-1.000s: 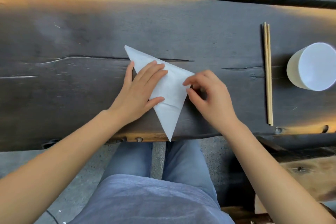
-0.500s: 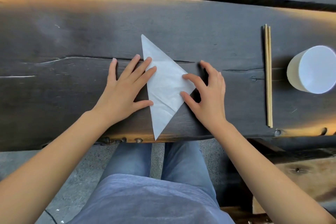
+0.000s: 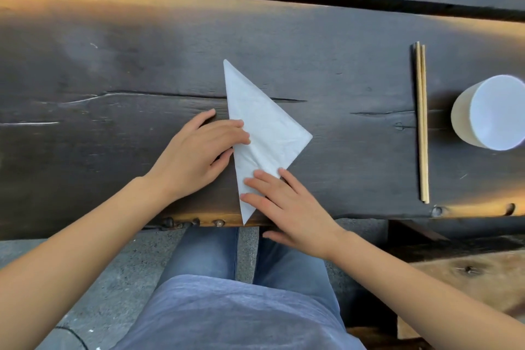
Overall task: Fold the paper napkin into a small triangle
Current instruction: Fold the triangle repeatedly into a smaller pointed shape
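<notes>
Left hand (image 3: 196, 156) flat, fingers loosely curled, pressing napkin (image 3: 267, 128) at its left edge; right hand (image 3: 292, 207) splayed flat on lower corner, frame centre, dark tabletop (image 3: 113, 65).

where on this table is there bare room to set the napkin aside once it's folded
Free: the wide dark table left of the napkin and left hand, and the strip between the napkin's right tip and the chopsticks. Crowded: the right end, where the white cup sits close beside the chopsticks, and the near edge under the right hand.
</notes>
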